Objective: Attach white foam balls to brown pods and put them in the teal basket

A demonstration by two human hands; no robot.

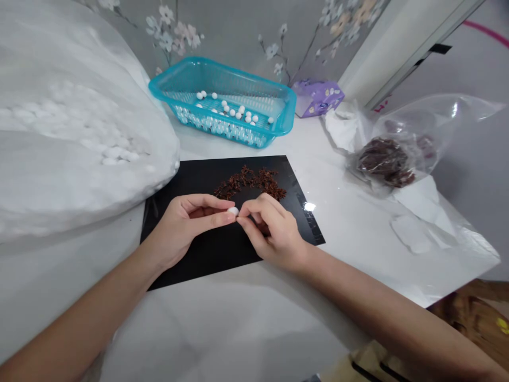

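My left hand (186,225) pinches a small white ball (233,211) between thumb and fingertips over a black mat (199,254). The fingertips of my right hand (270,231) meet the same ball from the right, fingers curled in a pinch. Just beyond both hands a pile of brown dried star-shaped pieces (252,181) lies on the mat. Further back stands a turquoise plastic basket (286,114) holding several white balls (233,111).
A big clear plastic bag full of white balls (67,138) fills the left side of the white table (238,323). At right lies a clear bag of brown dried pieces (384,159). A purple box (316,96) sits by the flowered wall. The table's right edge runs close by.
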